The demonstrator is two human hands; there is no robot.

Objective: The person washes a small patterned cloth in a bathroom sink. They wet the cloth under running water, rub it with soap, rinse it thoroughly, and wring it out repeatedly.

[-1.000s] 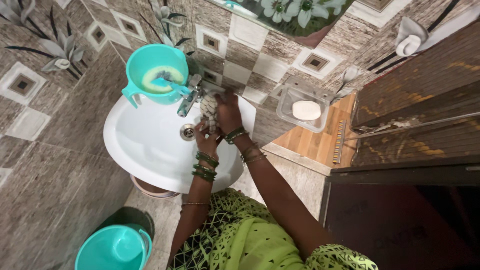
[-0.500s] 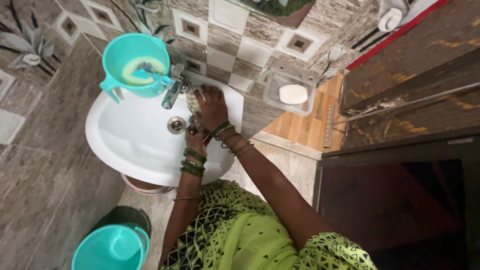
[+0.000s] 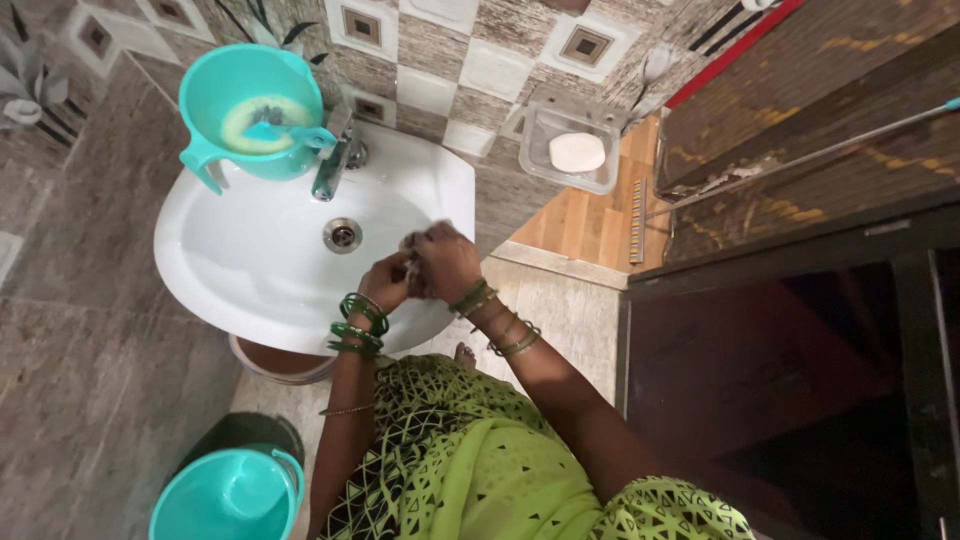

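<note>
My left hand (image 3: 383, 281) and my right hand (image 3: 443, 262) are pressed together over the near right part of the white washbasin (image 3: 240, 270). Between them sits a small bunched pale cloth (image 3: 411, 266) with dark marks, mostly hidden by my fingers. Both hands grip it. Green bangles ring both wrists. The steel tap (image 3: 330, 165) stands at the basin's back, and the drain (image 3: 342, 235) lies to the left of my hands.
A teal mug (image 3: 245, 115) with soapy water and a brush rests on the basin's back left rim. A clear soap dish (image 3: 565, 150) with a white bar hangs on the tiled wall. A teal bucket (image 3: 228, 497) stands on the floor. A dark wooden door (image 3: 800, 150) is at right.
My hands have pulled the cloth away from the tap toward me, and now squeeze it over the basin's near edge. The view has shifted downward.
</note>
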